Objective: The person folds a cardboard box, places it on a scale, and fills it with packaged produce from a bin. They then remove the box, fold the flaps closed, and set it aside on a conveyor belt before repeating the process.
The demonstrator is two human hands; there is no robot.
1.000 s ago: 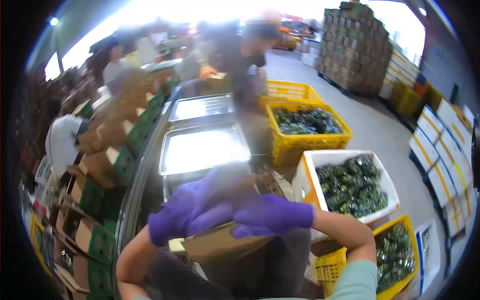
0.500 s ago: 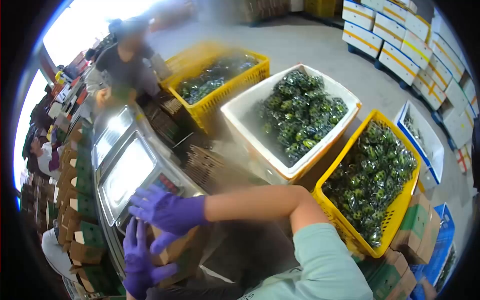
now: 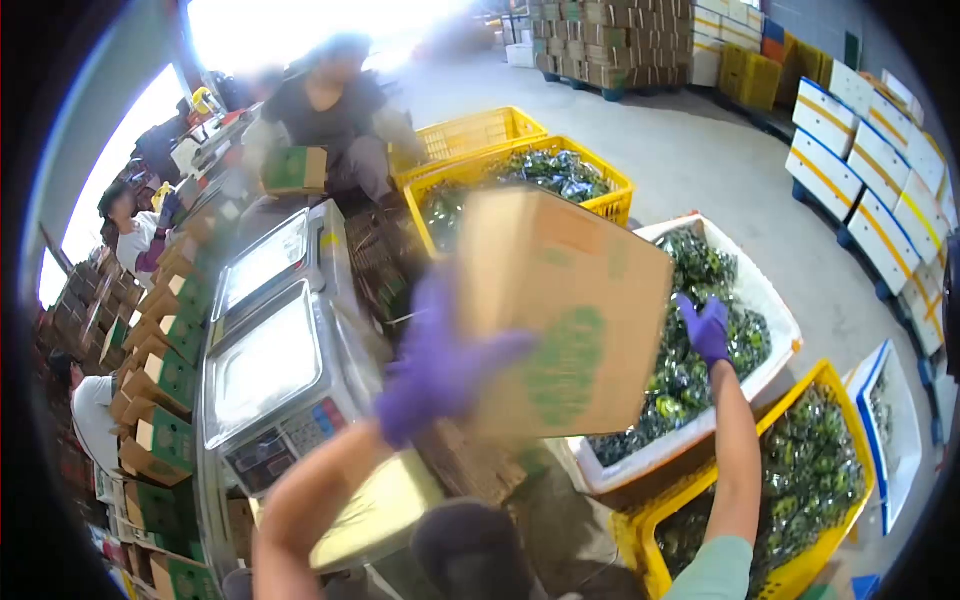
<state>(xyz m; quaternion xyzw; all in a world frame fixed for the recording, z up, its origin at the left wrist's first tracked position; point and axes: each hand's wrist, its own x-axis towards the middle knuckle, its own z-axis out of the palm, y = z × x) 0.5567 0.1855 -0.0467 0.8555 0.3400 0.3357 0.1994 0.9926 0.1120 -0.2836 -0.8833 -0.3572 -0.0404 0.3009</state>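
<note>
Fingers of L hand (image 3: 440,370) now grip a cardboard carton (image 3: 575,310) lifted near centre, toward 3 o'clock, w/ R hand (image 3: 707,328) parted from L, fingers spread at bagged green produce (image 3: 672,402) in white foam box (image 3: 768,300), 3 o'clock, so L alone bears the carton.

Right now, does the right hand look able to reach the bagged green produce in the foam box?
Likely yes: the right hand is over the open foam box, close to the bagged green produce; the carton hides only the left part.
</note>
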